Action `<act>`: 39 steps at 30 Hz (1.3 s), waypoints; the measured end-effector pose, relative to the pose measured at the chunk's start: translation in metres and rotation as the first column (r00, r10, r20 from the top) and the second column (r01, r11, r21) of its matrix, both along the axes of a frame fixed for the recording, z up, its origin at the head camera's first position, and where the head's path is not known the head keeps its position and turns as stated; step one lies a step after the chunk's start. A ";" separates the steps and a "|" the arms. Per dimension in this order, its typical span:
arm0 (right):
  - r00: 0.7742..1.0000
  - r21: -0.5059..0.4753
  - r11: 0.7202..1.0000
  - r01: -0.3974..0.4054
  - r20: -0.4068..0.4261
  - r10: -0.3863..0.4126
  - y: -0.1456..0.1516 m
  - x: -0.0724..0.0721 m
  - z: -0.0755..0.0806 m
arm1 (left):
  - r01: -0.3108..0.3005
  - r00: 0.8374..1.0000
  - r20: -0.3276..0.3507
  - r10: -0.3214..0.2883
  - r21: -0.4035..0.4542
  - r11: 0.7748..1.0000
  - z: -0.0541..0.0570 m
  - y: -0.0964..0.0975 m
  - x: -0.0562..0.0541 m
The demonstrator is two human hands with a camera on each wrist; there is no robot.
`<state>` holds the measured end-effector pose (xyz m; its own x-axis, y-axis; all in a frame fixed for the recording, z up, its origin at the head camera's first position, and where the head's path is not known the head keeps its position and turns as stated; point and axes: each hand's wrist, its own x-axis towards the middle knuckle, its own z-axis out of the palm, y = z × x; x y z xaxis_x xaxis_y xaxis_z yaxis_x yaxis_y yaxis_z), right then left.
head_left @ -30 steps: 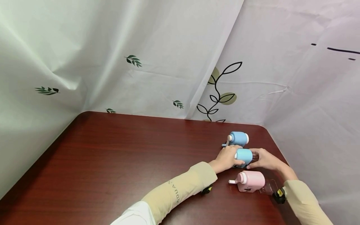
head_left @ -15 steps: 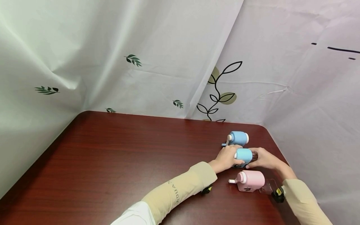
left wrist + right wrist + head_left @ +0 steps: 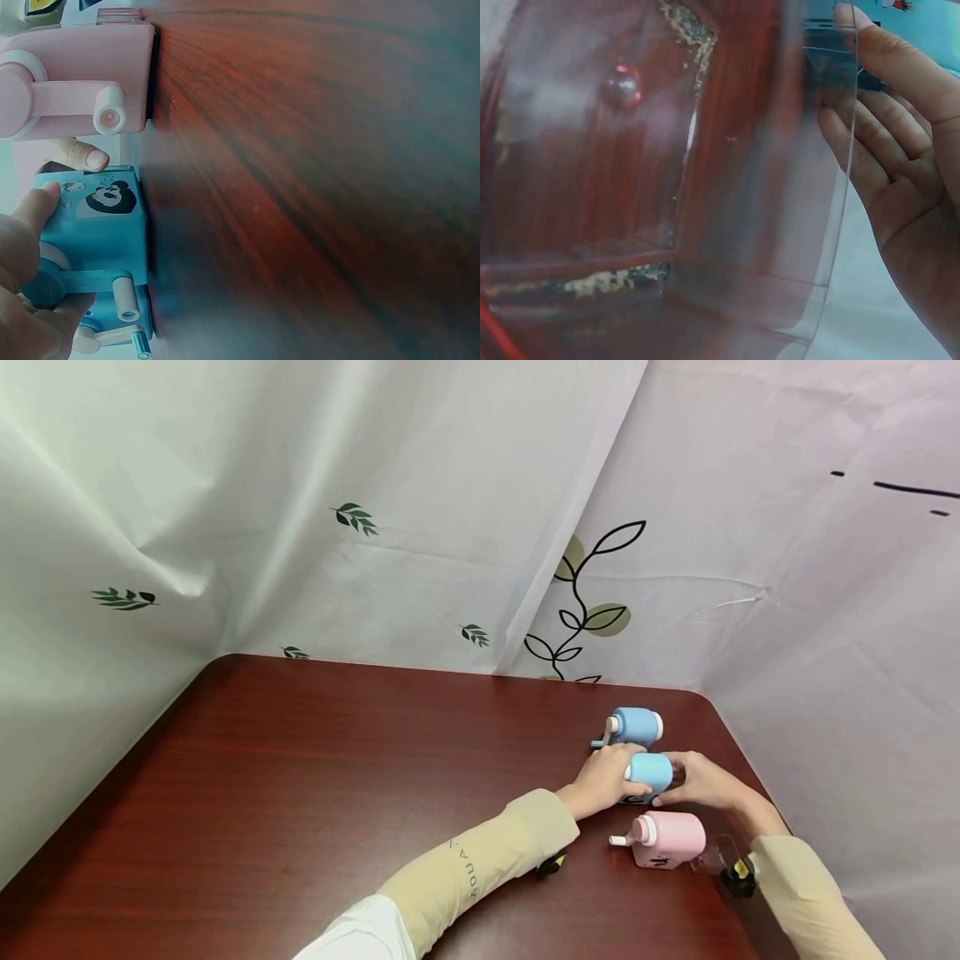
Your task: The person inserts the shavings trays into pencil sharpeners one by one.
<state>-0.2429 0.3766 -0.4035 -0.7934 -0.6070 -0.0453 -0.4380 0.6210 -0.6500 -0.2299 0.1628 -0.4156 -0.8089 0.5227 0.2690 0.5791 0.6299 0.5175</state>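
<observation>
A light blue hand-crank pencil sharpener (image 3: 650, 770) with a cartoon picture on its side stands at the table's right. My left hand (image 3: 606, 779) grips it near the crank end, thumb on the picture side in the left wrist view. Behind the sharpener, my right hand (image 3: 705, 781) curls thumb and fingers around its smoky clear shavings drawer (image 3: 829, 52), partly hidden in the right wrist view. Closer to the person is a pink crank sharpener (image 3: 675, 837), with a clear drawer (image 3: 682, 172) at its back end, dotted with shavings residue inside.
A darker blue sharpener (image 3: 636, 727) stands just beyond the held one, its crank facing left. The reddish-brown table (image 3: 337, 793) extends left. White patterned curtains (image 3: 420, 527) hang around its far and side edges. Both wrists wear dark cameras.
My right hand and wrist have shifted very slightly left. The left hand and the sharpeners hold their places.
</observation>
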 end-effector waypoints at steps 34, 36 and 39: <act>0.996 0.062 0.998 0.023 -0.085 -0.017 -0.003 0.002 -0.002 | 0.023 1.000 0.011 -0.023 -0.015 1.000 0.000 -0.001 -0.005; 0.996 0.068 0.997 0.027 -0.083 -0.022 -0.002 0.003 -0.001 | 0.017 1.000 0.015 -0.017 -0.037 0.999 0.001 -0.001 -0.006; 0.995 0.074 0.996 0.049 -0.086 -0.043 -0.002 0.004 -0.002 | -0.002 1.000 0.022 0.003 -0.057 0.998 0.003 -0.003 -0.006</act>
<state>-0.2386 0.3749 -0.4053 -0.8232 -0.5673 -0.0214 -0.4593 0.6877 -0.5623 -0.2363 0.1601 -0.4127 -0.8157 0.5344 0.2215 0.5665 0.6601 0.4934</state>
